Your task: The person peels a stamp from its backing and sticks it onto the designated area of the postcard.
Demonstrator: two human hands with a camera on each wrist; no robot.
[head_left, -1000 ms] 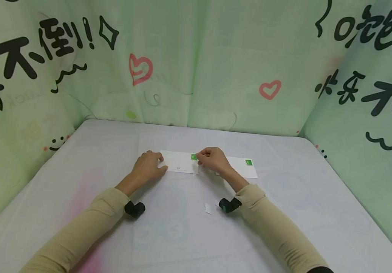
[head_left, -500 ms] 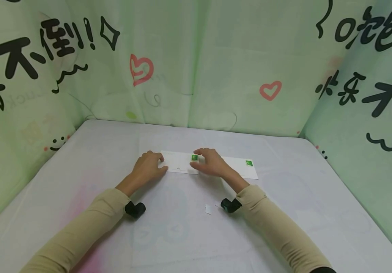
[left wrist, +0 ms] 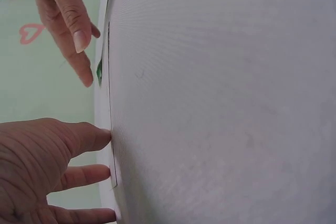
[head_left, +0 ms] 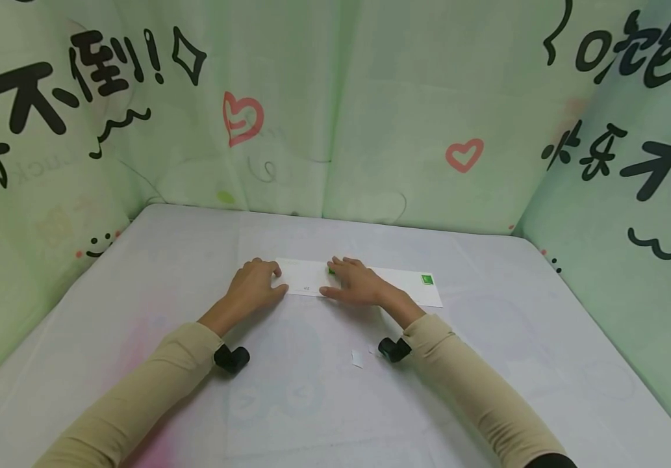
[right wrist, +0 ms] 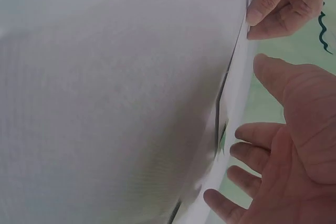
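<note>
A white envelope (head_left: 300, 276) lies flat near the back of the table, a green stamp (left wrist: 98, 72) at its upper right corner. My left hand (head_left: 253, 285) rests on its left end, with thumb and fingertips pressing there; the left wrist view shows those fingers nearly straight. Over the right end is my right hand (head_left: 361, 283), fingers spread and nothing held. Both wrist views show the right fingers a little above the paper. In the head view they cover most of the stamp. A second white envelope (head_left: 402, 279) with a green stamp (head_left: 427, 279) lies to the right, partly behind that hand.
A small white paper scrap (head_left: 356, 359) lies on the table closer to me, with another bit near the right wrist camera (head_left: 394, 349). White cloth (head_left: 288, 416) covers the table. Green printed curtains (head_left: 393, 117) stand behind and at both sides.
One second ago my right hand pinched at the stamp's right edge. Its fingers have since spread, and the hand has shifted left over the stamp. My left hand has stayed still.
</note>
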